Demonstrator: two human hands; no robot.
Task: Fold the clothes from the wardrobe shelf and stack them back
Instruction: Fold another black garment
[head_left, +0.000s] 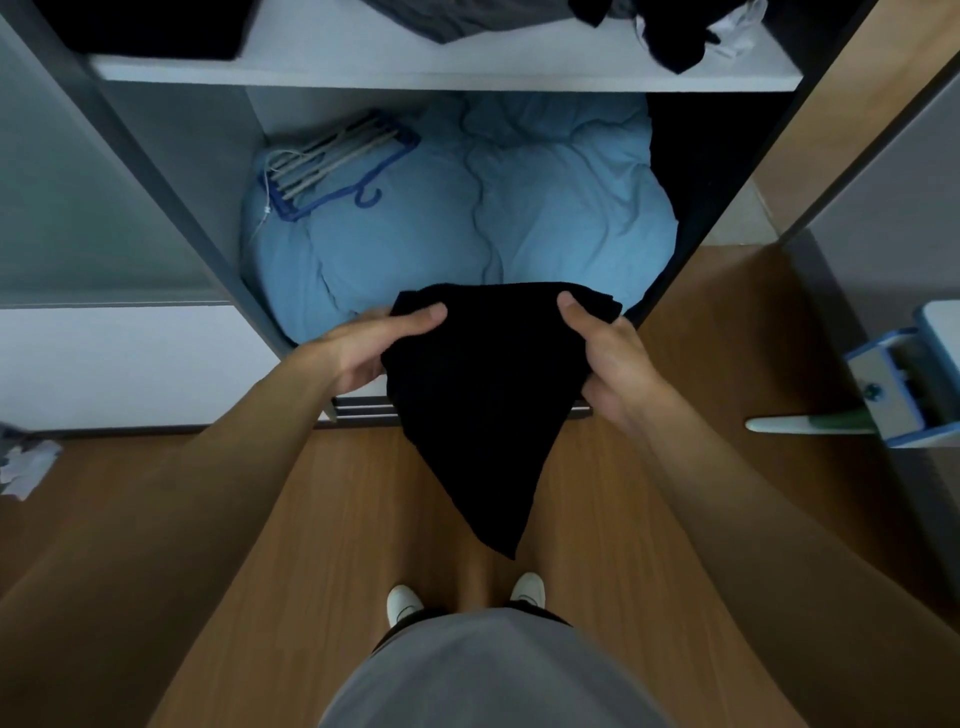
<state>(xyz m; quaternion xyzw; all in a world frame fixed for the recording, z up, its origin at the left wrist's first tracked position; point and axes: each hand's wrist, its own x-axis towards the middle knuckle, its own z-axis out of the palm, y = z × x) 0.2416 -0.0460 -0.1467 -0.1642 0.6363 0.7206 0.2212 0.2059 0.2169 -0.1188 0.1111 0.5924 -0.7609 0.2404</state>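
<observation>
Hanging in a point over the floor (353, 499) near the wardrobe (441, 78), a black garment (478, 400) is pinched at its top corners: left grip (376, 345) and right grip (608, 358) both curl round it, thumbs on top.

Black garment (483, 395), partly folded, hanging to a point, before white shelf (447, 73) of loose dark clothes (670, 36).

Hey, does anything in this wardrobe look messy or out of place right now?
Yes. Dark clothes lie crumpled, unfolded, at the right end of the white shelf. Below, a bundle of hangers lies loose on the blue duvet instead of hanging. The black garment, gripped by the left hand and right hand, droops unevenly.
</observation>
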